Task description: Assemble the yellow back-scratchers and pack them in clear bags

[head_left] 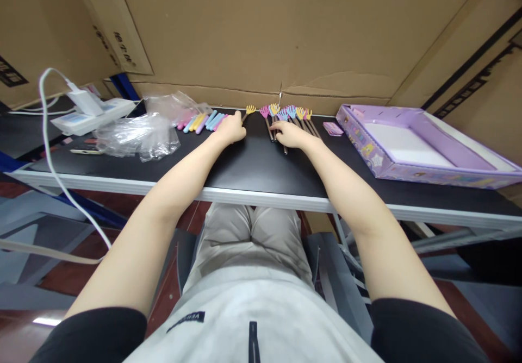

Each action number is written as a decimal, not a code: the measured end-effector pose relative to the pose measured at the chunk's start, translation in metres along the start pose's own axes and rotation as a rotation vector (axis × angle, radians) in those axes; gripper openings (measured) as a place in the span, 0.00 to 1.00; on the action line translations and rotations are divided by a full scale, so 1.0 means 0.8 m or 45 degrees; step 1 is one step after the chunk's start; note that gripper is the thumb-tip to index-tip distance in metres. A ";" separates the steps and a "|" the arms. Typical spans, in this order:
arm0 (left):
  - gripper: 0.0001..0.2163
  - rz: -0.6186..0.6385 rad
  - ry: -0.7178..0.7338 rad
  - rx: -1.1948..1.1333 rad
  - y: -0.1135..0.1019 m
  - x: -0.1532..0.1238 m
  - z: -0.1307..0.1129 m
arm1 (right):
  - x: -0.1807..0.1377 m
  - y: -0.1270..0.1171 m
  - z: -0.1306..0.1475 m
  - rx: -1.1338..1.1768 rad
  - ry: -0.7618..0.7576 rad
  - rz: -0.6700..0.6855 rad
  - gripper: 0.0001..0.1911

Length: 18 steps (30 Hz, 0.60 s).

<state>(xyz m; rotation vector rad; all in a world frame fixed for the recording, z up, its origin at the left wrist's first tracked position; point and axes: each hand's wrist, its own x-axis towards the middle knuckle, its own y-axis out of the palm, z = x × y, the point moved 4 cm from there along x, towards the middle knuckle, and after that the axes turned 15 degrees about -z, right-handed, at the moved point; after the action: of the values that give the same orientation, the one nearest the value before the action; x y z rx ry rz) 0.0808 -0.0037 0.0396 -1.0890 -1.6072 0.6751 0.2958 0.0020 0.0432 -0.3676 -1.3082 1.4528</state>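
Observation:
My left hand (232,129) is closed on the shaft of a back scratcher with a yellow claw-shaped head (250,110), which points away to the right. Left of that hand lies a row of pastel plastic handles (199,123) in pink, blue, yellow and purple. My right hand (289,134) rests among several back scratchers (302,114) with pink, yellow and blue heads and brown shafts. Its fingers are closed over one of these, whose dark shaft end (285,150) shows below the hand; the fingertips are partly hidden.
Clear plastic bags (141,137) lie on the left, beside a white power strip (79,123) with a cable hanging down. Small pink cards (333,129) sit near an open purple display box (411,140) on the right. Cardboard walls (228,31) close off the table's back.

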 end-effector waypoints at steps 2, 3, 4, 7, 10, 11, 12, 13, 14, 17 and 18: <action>0.27 0.056 0.061 0.013 0.000 -0.007 -0.012 | 0.000 0.000 0.001 -0.014 -0.008 0.011 0.31; 0.27 0.082 0.093 0.018 0.000 -0.010 -0.016 | -0.001 0.000 0.001 -0.027 -0.013 0.014 0.31; 0.26 0.105 0.121 0.019 0.000 -0.013 -0.020 | -0.001 0.000 0.002 -0.039 -0.020 0.017 0.33; 0.24 0.121 0.171 -0.004 0.005 -0.016 -0.027 | -0.003 0.002 0.004 -0.063 -0.046 0.019 0.37; 0.23 0.073 0.181 -0.049 0.012 -0.014 -0.032 | -0.003 0.007 0.006 -0.103 -0.052 0.052 0.37; 0.23 0.059 0.175 -0.055 0.014 -0.014 -0.034 | -0.003 0.009 0.007 -0.121 -0.047 0.067 0.36; 0.22 0.051 0.168 -0.057 0.015 -0.015 -0.036 | -0.003 0.011 0.008 -0.136 -0.039 0.078 0.35; 0.22 0.042 0.167 -0.056 0.015 -0.017 -0.039 | -0.003 0.012 0.009 -0.145 -0.031 0.083 0.34; 0.21 0.033 0.174 -0.051 0.015 -0.019 -0.043 | -0.003 0.012 0.011 -0.149 -0.024 0.081 0.33; 0.23 0.030 0.196 -0.009 0.008 -0.028 -0.054 | -0.004 0.011 0.015 -0.157 0.005 0.069 0.32; 0.24 0.041 0.190 0.012 0.005 -0.031 -0.057 | -0.005 0.010 0.016 -0.166 0.017 0.071 0.32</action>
<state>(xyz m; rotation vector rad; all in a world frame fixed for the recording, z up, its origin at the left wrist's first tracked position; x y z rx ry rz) 0.1265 -0.0285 0.0392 -1.1333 -1.4604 0.6074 0.2829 -0.0062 0.0395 -0.5024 -1.3952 1.4124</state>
